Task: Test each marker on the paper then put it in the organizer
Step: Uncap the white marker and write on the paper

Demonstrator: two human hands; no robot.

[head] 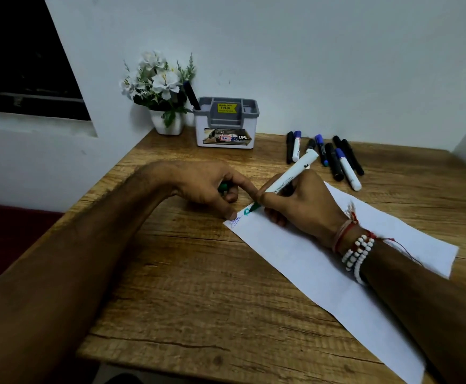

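My right hand [302, 202] grips a white-barrelled green marker [292, 176], tip down on the white paper [323, 261], where a green squiggle [247, 212] sits beside a blue scribble [236, 220]. My left hand [212, 187] holds a green cap [223, 187] in its curled fingers while its thumb presses the paper's far corner. The grey-and-white organizer [225, 123] stands at the back with one dark marker [191, 95] upright in it. Several black and blue markers [326, 155] lie loose on the table behind my right hand.
A white pot of artificial white flowers [159, 90] stands left of the organizer against the wall. The wooden table [184, 286] ends at its left edge near my left forearm. A dark window [18, 51] is at the upper left.
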